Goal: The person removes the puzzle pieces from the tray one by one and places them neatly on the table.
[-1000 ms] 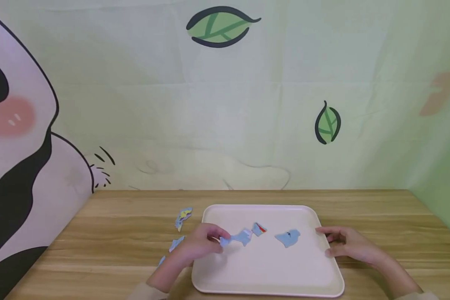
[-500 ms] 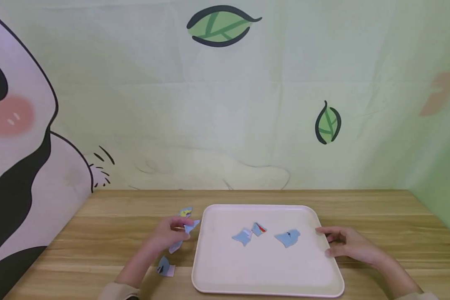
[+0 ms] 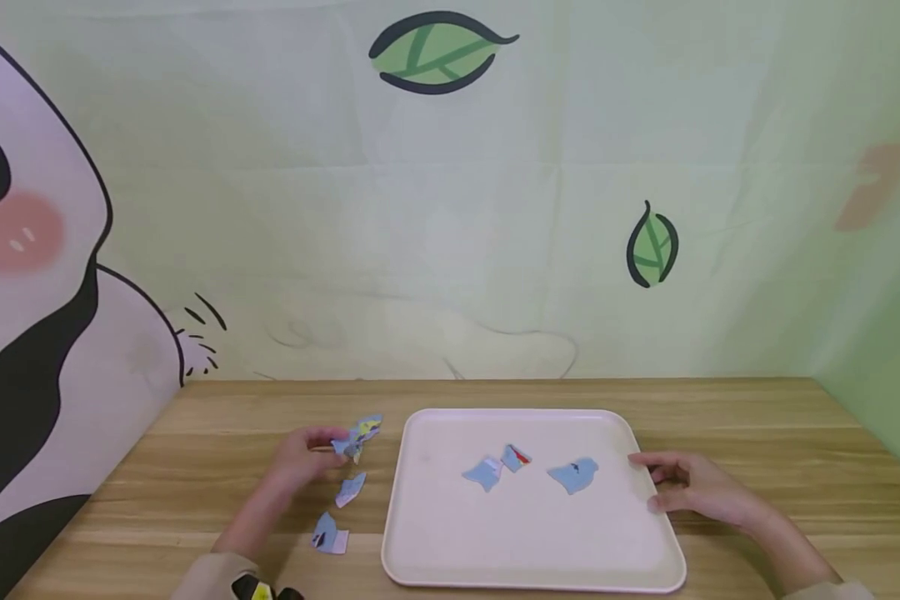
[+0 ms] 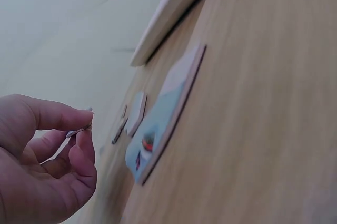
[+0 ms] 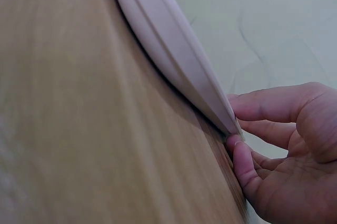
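Note:
My left hand [image 3: 300,457] pinches a small light-blue jigsaw puzzle piece [image 3: 340,447] between thumb and fingers, left of the tray. In the head view that piece overlaps a blue-and-yellow piece [image 3: 368,427]. Nearer me on the table lie a blue-and-white piece [image 3: 351,489] and another with a dark mark [image 3: 326,530], seen large in the left wrist view. My right hand [image 3: 693,487] holds the right rim of the white tray [image 3: 532,550]; in the right wrist view its thumb and fingers meet at the rim. Part of the left-hand piece is hidden by the fingers.
On the tray lie a star-like blue piece [image 3: 483,473], a small piece with a red stripe [image 3: 516,457] and a larger blue piece [image 3: 573,475] further right. Behind the wooden table [image 3: 765,425] hangs a printed cloth [image 3: 450,217] with leaves and a panda.
My left hand has lifted a blue piece off the tray and carried it left, over the table beside the other pieces. The right hand has stayed at the tray's rim.

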Action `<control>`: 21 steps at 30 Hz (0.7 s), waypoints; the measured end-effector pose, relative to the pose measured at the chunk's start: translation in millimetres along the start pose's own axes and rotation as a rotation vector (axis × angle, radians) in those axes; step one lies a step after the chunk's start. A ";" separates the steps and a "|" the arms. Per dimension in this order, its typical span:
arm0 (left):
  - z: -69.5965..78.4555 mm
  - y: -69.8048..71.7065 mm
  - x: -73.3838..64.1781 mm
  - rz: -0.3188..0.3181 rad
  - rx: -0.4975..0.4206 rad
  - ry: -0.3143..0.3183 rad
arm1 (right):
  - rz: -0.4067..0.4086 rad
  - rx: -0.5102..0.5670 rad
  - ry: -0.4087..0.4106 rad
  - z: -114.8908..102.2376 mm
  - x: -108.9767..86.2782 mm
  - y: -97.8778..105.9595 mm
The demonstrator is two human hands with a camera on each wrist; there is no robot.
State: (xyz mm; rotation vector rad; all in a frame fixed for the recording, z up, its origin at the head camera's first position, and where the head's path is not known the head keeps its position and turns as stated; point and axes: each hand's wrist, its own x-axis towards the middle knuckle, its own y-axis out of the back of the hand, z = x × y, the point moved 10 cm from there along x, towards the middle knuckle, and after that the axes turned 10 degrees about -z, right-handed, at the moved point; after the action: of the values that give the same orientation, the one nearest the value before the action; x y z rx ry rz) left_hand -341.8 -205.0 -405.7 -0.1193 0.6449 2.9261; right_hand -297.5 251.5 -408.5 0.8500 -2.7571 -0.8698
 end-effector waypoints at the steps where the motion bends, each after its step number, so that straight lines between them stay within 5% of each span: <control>1: -1.3 2.3 0.9 0.005 0.016 0.001 | 0.000 0.000 0.002 -0.2 0.2 -0.1; 21: -11.5 16.6 9.4 0.029 0.210 0.084 | -0.009 0.013 -0.002 1.9 1.2 0.0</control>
State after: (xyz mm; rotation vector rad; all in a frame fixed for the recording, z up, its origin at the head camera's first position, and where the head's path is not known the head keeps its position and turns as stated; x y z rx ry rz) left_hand -353.1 -223.6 -410.2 -0.2111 0.9692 2.8712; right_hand -299.0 251.8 -410.2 0.8656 -2.7653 -0.8557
